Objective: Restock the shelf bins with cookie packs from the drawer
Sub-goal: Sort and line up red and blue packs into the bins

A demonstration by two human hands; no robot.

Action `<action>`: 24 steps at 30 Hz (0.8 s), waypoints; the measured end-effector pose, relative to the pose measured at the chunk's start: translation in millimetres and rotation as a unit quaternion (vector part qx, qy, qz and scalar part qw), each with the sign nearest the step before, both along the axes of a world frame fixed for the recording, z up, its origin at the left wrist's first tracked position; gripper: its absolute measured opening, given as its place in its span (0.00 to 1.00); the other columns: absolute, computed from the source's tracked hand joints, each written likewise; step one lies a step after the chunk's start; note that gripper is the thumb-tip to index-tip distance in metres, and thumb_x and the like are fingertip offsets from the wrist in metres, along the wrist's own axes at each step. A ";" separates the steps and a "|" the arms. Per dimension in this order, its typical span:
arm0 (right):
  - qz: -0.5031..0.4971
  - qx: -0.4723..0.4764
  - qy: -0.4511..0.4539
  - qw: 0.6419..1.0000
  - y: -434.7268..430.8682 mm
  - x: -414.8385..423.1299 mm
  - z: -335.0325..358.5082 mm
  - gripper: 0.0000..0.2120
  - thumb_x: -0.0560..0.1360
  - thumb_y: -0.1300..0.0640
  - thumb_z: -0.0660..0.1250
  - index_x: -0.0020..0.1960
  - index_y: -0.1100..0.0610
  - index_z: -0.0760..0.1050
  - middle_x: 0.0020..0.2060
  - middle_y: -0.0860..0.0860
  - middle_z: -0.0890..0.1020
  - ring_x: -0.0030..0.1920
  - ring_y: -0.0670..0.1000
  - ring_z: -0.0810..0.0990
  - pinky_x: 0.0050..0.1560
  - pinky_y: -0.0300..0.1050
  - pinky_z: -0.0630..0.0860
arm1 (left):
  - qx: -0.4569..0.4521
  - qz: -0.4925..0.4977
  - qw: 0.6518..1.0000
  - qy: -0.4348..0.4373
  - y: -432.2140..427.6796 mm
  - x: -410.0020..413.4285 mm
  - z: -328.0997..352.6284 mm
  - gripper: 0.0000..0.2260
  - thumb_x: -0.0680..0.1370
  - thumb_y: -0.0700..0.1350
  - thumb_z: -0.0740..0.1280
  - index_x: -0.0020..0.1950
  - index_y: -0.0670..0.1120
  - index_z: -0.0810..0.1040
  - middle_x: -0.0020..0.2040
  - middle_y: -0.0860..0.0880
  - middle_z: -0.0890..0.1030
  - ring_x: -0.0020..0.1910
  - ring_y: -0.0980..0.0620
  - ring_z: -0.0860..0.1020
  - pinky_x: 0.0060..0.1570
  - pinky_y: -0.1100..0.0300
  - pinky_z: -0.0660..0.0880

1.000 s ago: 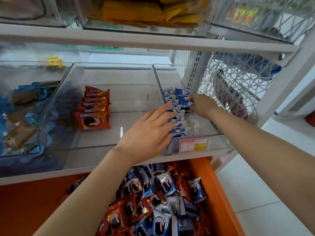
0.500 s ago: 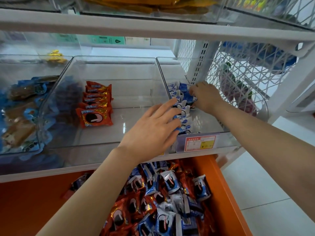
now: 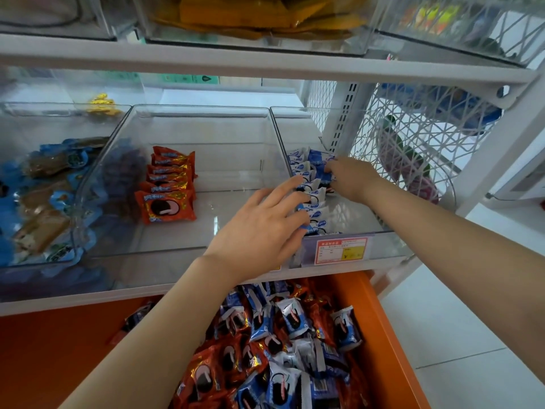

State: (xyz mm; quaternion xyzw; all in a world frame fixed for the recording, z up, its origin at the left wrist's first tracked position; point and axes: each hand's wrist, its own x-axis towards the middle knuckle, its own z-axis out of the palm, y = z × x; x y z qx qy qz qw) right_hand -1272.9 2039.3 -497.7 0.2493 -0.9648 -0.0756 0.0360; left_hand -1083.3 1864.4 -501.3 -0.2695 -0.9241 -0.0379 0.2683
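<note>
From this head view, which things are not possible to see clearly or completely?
Head view only:
- Right hand: fingertips hidden among the blue packs; gripping or only touching, unclear.
- Price label: print too small to read.
- Drawer: front cut off by the bottom edge; the left forearm covers some packs.
- Top-shelf bins: blurred, cut off by the top edge.

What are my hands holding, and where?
Left hand holds nothing: straight fingers press the blue cookie packs side-on. Right hand grips packs at the row's far end.
</note>
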 end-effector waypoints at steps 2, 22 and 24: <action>-0.014 0.009 -0.025 1.000 0.0 5.4 3.5 0.19 0.78 0.63 0.56 0.69 0.59 0.68 0.62 0.59 0.75 0.58 0.60 0.76 0.54 0.51 0.76 | 0.011 -0.005 1.000 0.002 0.2 0.9 0.6 0.15 0.79 0.49 0.55 0.49 0.47 0.80 0.60 0.47 0.78 0.71 0.45 0.66 0.59 0.51 0.72; 0.161 -0.173 0.132 0.963 45.0 173.3 -20.6 0.15 0.79 0.57 0.59 0.62 0.62 0.74 0.54 0.57 0.81 0.55 0.57 0.80 0.60 0.52 0.75 | -0.156 0.081 0.984 0.005 6.1 64.5 -15.4 0.35 0.60 0.37 0.77 0.67 0.38 0.73 0.68 0.40 0.73 0.68 0.42 0.71 0.65 0.45 0.63; 0.153 -0.165 0.139 0.964 49.1 182.5 -31.0 0.24 0.75 0.62 0.67 0.69 0.64 0.68 0.65 0.58 0.75 0.66 0.58 0.73 0.70 0.56 0.62 | -0.168 0.083 0.982 -0.006 3.9 76.1 -20.7 0.34 0.59 0.38 0.77 0.65 0.39 0.75 0.67 0.40 0.74 0.68 0.39 0.70 0.68 0.43 0.61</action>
